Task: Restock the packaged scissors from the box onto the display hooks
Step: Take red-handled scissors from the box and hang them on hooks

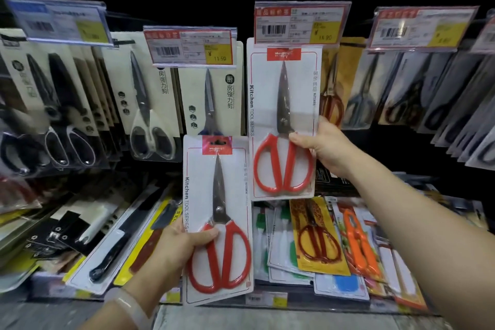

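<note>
Your right arm reaches up and forward, and your right hand [325,146] grips the right edge of a white card pack of red-handled scissors [284,126], thumb across the front by the pivot, the other fingers curled out of sight behind. That pack stands upright against the black display wall, its top tucked under a red-bordered price tag [301,23] reading 18.90; whether it sits on a hook you cannot tell.

Your left hand [182,242], a pale bangle on its wrist, is lower and nearer to you. It clamps the left edge of a second white card pack of red-handled scissors [218,218], thumb laid over the front at the top of the handle loop, fingers wrapped behind. This pack is held upright in the air, free of the wall.

Both cards read "Kitchen TOOL SERIES" up the side nearest your left thumb, with a red brand patch on top whose lettering is too small to read.

Two matching packs are in your hands, one in each. Above your left fingers hangs another price tag [190,45] marked 11.50.
</note>
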